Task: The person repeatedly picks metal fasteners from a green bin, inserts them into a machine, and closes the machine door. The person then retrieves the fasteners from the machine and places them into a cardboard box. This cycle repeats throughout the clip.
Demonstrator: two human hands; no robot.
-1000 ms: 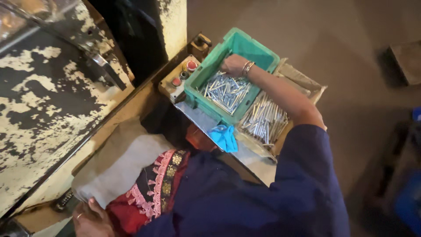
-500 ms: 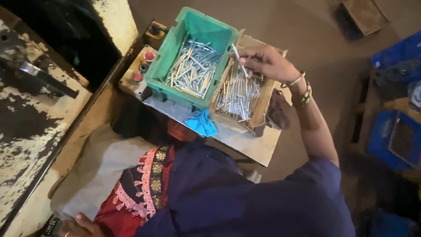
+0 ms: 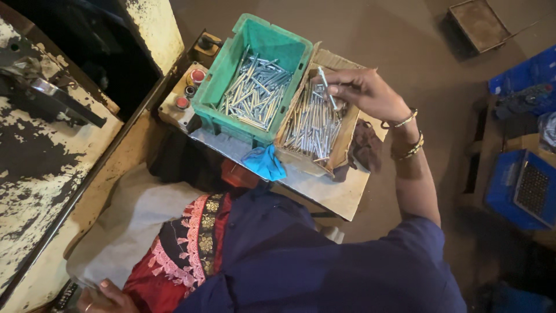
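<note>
Right hand: right hand [image 3: 365, 93] is held over the cardboard box [image 3: 347, 130], fingers pinched narrowly on one metal pin [image 3: 326, 87], which is lifted clear of the heap and tilted.
Left hand: left hand [image 3: 104, 297] is seen only in part at the bottom edge, resting by a pale cloth [image 3: 124, 226]; whether it is open or closed cannot be told.
Pins in box: a loose heap of pins [image 3: 313, 124] lies lengthwise in the cardboard box, just under the right hand.
Green bin: a green bin [image 3: 223, 81], touching the box on its left, holds a second heap of pins.
Change: a second ago the right hand was seen at the far rim of the green bin; half a second ago it was over the box; now it is raised with a single pin, so a pin appears to have been picked from the box.
Surface: both containers stand on a narrow surface [image 3: 330, 194], with a blue rag [image 3: 265, 163] at its near edge and a dark rag [image 3: 365, 148] beside the box.
Beyond: a button panel [image 3: 184, 95] with red knobs sits left of the bin; a worn cream machine [image 3: 35, 168] is further left; blue crates [image 3: 521, 185] stand on the floor at right.
</note>
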